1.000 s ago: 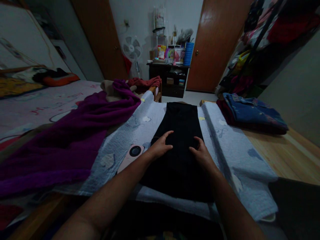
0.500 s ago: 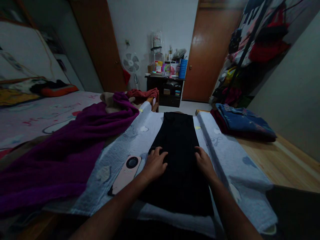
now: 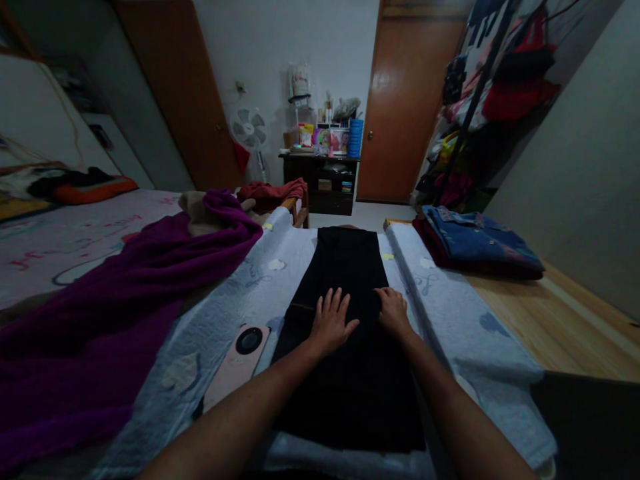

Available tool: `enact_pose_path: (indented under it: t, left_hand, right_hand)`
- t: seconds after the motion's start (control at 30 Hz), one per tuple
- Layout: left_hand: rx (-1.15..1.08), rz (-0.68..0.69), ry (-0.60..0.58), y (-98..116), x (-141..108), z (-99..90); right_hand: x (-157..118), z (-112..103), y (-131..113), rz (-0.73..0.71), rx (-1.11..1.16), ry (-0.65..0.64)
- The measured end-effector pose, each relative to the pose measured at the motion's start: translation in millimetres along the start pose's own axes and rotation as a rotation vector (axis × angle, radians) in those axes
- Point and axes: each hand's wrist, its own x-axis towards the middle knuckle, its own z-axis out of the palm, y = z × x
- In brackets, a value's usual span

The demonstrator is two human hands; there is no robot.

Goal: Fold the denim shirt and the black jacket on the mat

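A black garment [image 3: 350,380] lies flat and long on the pale, cloud-patterned cloth [image 3: 273,287] in front of me; which kind of garment it is I cannot tell. My left hand [image 3: 332,323] rests palm down on its middle, fingers spread. Close to the garment's right edge, my right hand [image 3: 393,312] touches the fabric with bent fingers, thumb apart from them. A pink phone [image 3: 235,363] with a round black camera ring lies left of the garment, partly covered by my left forearm.
Purple cloth [image 3: 150,293] is heaped on the left, beside a bed [image 3: 75,227]. Folded clothes with a blue denim piece [image 3: 480,237] on top sit at the right on a wooden surface [image 3: 515,303]. A fan [image 3: 249,130] and a dark cabinet [image 3: 320,180] stand at the back.
My left hand has moved from the garment's left edge inward and flattened, its fingers now spread. My right hand has shifted slightly inward along the right edge. The view has turned a little right.
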Motion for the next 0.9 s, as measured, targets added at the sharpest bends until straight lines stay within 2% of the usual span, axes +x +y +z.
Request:
enact_pose_path:
  t: [0.13,0.4,0.6,0.77,0.9]
  left_hand:
    - [0.055,-0.06,0.06,-1,-3,10.4]
    - [0.081,-0.073,0.029,1,-2,8.8]
    - [0.082,-0.089,-0.012,0,0,10.5]
    - [0.064,-0.087,-0.016,0,-1,10.5]
    - [0.004,-0.074,-0.033,-3,2,-0.2]
  right_hand:
    - [12,-3,-5,-0.039,-0.045,0.016]
    - [22,1,1,-0.14,-0.03,0.053]
    - [21,3,8,0.004,-0.031,0.127]
    - [20,4,7,-0.007,0.004,0.082]
    - [21,3,11,-0.045,0.025,0.002]
